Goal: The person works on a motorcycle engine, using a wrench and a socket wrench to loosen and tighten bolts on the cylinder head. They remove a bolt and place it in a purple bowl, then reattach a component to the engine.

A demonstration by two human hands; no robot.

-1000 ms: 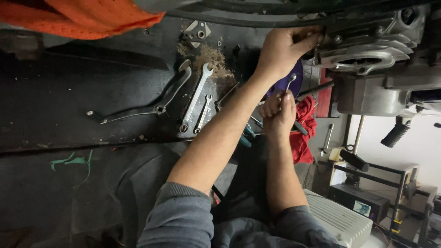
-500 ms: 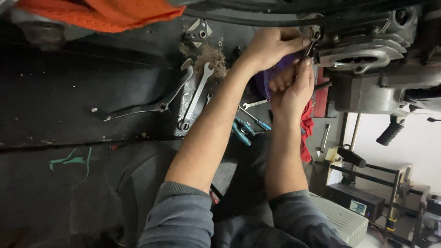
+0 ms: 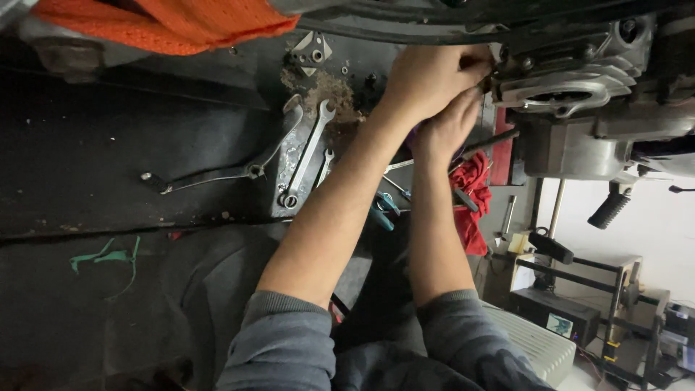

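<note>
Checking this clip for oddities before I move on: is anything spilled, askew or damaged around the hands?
Mostly a cluttered floor. Wrenches lie loosely scattered beside a brownish patch of grime, and a red rag is crumpled below the engine casing, where both hands, left and right, work. No visible damage.

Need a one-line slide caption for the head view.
Both hands, left hand above right hand, work at a motorcycle engine; wrenches lie on the dark floor.

We press both hands, left [image 3: 427,76] above right [image 3: 449,127], against the engine [image 3: 572,94]; wrenches [image 3: 308,156] lie on the floor [image 3: 108,145].
</note>
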